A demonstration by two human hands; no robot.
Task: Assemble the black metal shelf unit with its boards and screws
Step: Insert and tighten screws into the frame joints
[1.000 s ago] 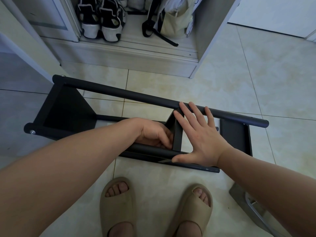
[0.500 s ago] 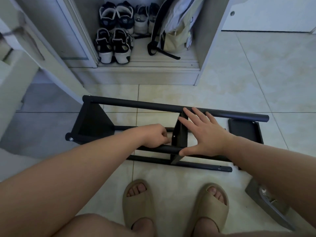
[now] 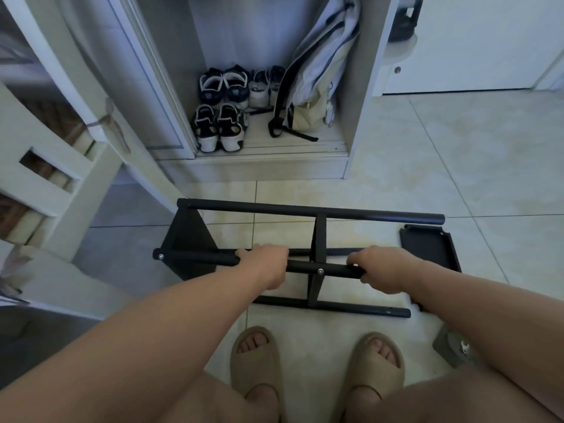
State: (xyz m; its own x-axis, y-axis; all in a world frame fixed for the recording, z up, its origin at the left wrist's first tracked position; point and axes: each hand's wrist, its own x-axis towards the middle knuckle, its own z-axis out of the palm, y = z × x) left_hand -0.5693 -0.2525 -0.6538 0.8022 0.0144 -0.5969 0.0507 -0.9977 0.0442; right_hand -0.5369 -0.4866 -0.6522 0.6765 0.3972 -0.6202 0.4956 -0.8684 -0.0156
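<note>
The black metal shelf frame (image 3: 305,210) lies on its side on the tiled floor, with several long tubes joined by a board at the left end and another in the middle (image 3: 319,236). Both hands grip the upper near tube (image 3: 308,266). My left hand (image 3: 265,264) holds it left of the middle board. My right hand (image 3: 381,270) holds its right end. A silver screw head (image 3: 320,271) shows between them. A loose black shelf board (image 3: 430,247) lies flat on the floor just beyond my right hand.
An open cupboard (image 3: 253,154) with shoes (image 3: 218,129) and a bag (image 3: 308,111) stands just behind the frame. White furniture (image 3: 61,178) crowds the left side. A grey object (image 3: 451,346) lies at the right near my sandalled feet (image 3: 314,361).
My right hand left the middle board and far tube and now grips the near tube's right end. My left hand shifted to grip the same tube. The view has pulled back and up.
</note>
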